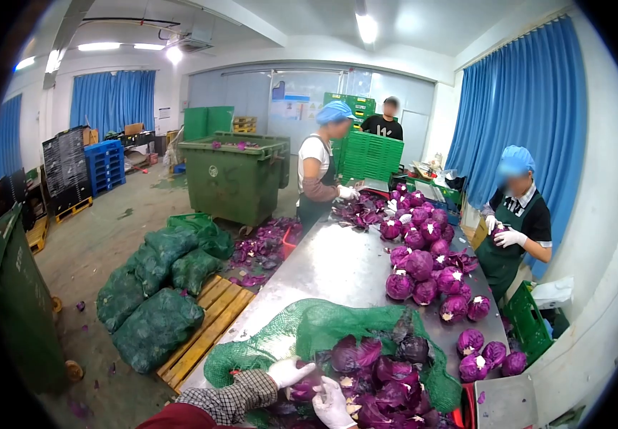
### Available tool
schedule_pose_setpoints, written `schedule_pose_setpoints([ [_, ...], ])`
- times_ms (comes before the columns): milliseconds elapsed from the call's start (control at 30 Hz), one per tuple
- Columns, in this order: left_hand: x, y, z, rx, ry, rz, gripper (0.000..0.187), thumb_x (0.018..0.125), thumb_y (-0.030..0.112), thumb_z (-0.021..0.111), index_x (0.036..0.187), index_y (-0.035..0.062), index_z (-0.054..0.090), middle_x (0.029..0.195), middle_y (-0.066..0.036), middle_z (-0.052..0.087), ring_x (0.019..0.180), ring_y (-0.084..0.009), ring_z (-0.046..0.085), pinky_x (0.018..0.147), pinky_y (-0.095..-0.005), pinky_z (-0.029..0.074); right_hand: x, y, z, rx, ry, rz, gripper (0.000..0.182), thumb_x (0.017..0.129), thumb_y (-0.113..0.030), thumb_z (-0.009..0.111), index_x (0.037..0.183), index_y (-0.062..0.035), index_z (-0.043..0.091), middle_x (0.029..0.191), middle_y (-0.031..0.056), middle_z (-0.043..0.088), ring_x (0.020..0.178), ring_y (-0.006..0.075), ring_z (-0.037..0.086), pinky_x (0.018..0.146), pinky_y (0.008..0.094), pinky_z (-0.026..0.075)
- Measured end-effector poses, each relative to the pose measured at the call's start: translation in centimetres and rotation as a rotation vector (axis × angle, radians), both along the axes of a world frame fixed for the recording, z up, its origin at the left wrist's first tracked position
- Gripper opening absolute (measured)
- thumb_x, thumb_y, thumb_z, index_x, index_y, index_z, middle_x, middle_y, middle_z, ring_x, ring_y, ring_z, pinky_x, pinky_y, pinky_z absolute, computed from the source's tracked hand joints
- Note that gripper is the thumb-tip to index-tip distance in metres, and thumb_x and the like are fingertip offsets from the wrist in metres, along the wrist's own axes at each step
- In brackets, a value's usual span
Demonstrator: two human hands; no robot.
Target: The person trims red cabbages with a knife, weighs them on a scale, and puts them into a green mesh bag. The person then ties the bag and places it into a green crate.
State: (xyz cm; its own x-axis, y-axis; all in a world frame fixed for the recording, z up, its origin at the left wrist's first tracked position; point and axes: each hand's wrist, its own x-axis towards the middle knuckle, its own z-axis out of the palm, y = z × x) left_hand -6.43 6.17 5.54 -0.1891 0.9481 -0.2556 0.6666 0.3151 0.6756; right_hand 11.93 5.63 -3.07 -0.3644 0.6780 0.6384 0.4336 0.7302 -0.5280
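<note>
At the table's near end, my left hand [291, 372], in a white glove, is closed around the left side of a red cabbage [305, 387]. My right hand [333, 405], also gloved in white, grips the same cabbage from the right with bent fingers; its fingertips are partly hidden. Just right of my hands lies a heap of loose purple cabbage leaves [393, 382]. A green mesh sack [337, 323] spreads around and behind that heap on the metal table.
Trimmed red cabbages [420, 264] line the right side of the metal table [341, 261]. One co-worker [316, 168] stands at the far left edge, another [520, 222] at the right. Full mesh sacks [157, 329] and a wooden pallet [205, 325] are left; a green bin [232, 182] stands behind.
</note>
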Motion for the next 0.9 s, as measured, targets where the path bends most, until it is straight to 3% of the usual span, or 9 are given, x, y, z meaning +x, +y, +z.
schedule_pose_setpoints([
  [100, -1.2, -0.7, -0.8, 0.017, -0.142, 0.044, 0.081, 0.083, 0.068, 0.053, 0.125, -0.0014, 0.057, 0.113, -0.021, 0.065, 0.108, -0.0303, 0.063, 0.096, -0.0344, 0.047, 2.0, 1.9, -8.5, 0.482, -0.539, -0.413, 0.016, 0.085, -0.003, 0.055, 0.1, -0.0051, 0.057, 0.082, 0.005, 0.06, 0.069, 0.0161, 0.057, 0.06, 0.0292, 0.048],
  [133, -1.8, -1.1, -1.7, 0.042, -0.218, 0.054, 0.076, 0.085, 0.064, 0.056, 0.126, -0.0002, 0.056, 0.115, -0.021, 0.064, 0.109, -0.0289, 0.062, 0.097, -0.0343, 0.046, 3.1, 0.0, -1.2, -0.193, -0.009, -0.157, 0.01, 0.086, -0.003, 0.055, 0.095, -0.0052, 0.058, 0.081, 0.0059, 0.06, 0.071, 0.0187, 0.059, 0.062, 0.0325, 0.049],
  [267, -2.7, -3.5, -2.4, 0.162, -0.455, -0.025, 0.068, 0.086, 0.047, 0.066, 0.134, 0.0027, 0.048, 0.12, -0.017, 0.061, 0.112, -0.0262, 0.059, 0.1, -0.0364, 0.045, 7.6, 3.1, 2.9, -0.7, 0.224, -0.085, 0.04, 0.08, -0.002, 0.066, 0.119, 0.0025, 0.056, 0.107, 0.0139, 0.062, 0.094, 0.0196, 0.062, 0.081, 0.0302, 0.051],
  [400, -2.1, -4.8, -0.4, 0.136, -0.622, 0.006, 0.07, 0.085, 0.04, 0.071, 0.136, -0.0002, 0.044, 0.122, -0.015, 0.059, 0.113, -0.0242, 0.057, 0.101, -0.0392, 0.046, 7.3, 3.2, 9.4, 0.084, -0.098, -0.314, 0.053, 0.084, -0.007, 0.065, 0.132, 0.0001, 0.046, 0.126, 0.0173, 0.053, 0.109, 0.0227, 0.058, 0.087, 0.0295, 0.05],
  [533, -2.6, -2.0, -3.8, -0.181, -1.241, 0.271, 0.059, 0.091, 0.048, 0.055, 0.133, 0.0059, 0.05, 0.125, -0.015, 0.06, 0.112, -0.0299, 0.06, 0.094, -0.049, 0.049, 5.3, 0.5, 9.4, -0.563, 0.253, 0.092, 0.056, 0.086, -0.02, 0.068, 0.135, -0.0031, 0.048, 0.13, 0.0183, 0.054, 0.122, 0.0302, 0.052, 0.104, 0.0358, 0.041],
  [633, -0.5, -3.2, -1.4, -0.386, -1.463, 0.271, 0.067, 0.091, 0.066, 0.035, 0.138, 0.0199, 0.045, 0.138, -0.014, 0.048, 0.123, -0.0333, 0.051, 0.096, -0.0598, 0.042, 3.6, -1.3, 5.6, -0.493, 0.149, 0.101, 0.055, 0.089, -0.018, 0.066, 0.138, -0.003, 0.046, 0.131, 0.0168, 0.055, 0.116, 0.0253, 0.055, 0.099, 0.0326, 0.043],
  [733, -0.4, -4.2, -3.2, -0.528, -1.198, 0.332, 0.076, 0.091, 0.071, 0.031, 0.142, 0.0159, 0.041, 0.138, -0.016, 0.05, 0.118, -0.0357, 0.055, 0.086, -0.0554, 0.05, 3.8, -1.7, 5.8, -1.038, 0.323, 0.126, 0.053, 0.094, -0.015, 0.061, 0.141, -0.0037, 0.041, 0.124, 0.0081, 0.059, 0.06, 0.0038, 0.048, 0.047, 0.0209, 0.044],
  [800, 0.0, -5.9, -0.1, -0.523, -0.777, 0.071, 0.09, 0.086, 0.072, 0.045, 0.146, 0.0068, 0.033, 0.145, -0.021, 0.037, 0.127, -0.0386, 0.045, 0.103, -0.0517, 0.04, 4.6, -1.2, 4.7, -1.117, 0.244, 0.102, 0.052, 0.094, -0.016, 0.06, 0.141, -0.0038, 0.042, 0.126, 0.0078, 0.058, 0.066, 0.0054, 0.052, 0.051, 0.0211, 0.046],
  [900, 0.7, -6.8, 1.0, 0.28, 0.326, -0.259, 0.114, 0.067, 0.061, 0.075, 0.141, -0.0111, 0.027, 0.143, -0.033, 0.031, 0.134, -0.0445, 0.033, 0.113, -0.0441, 0.029, 4.2, -1.1, 4.1, -1.06, 0.285, 0.11, 0.051, 0.095, -0.016, 0.059, 0.141, -0.0043, 0.042, 0.127, 0.0087, 0.058, 0.069, 0.0063, 0.054, 0.051, 0.021, 0.047],
])
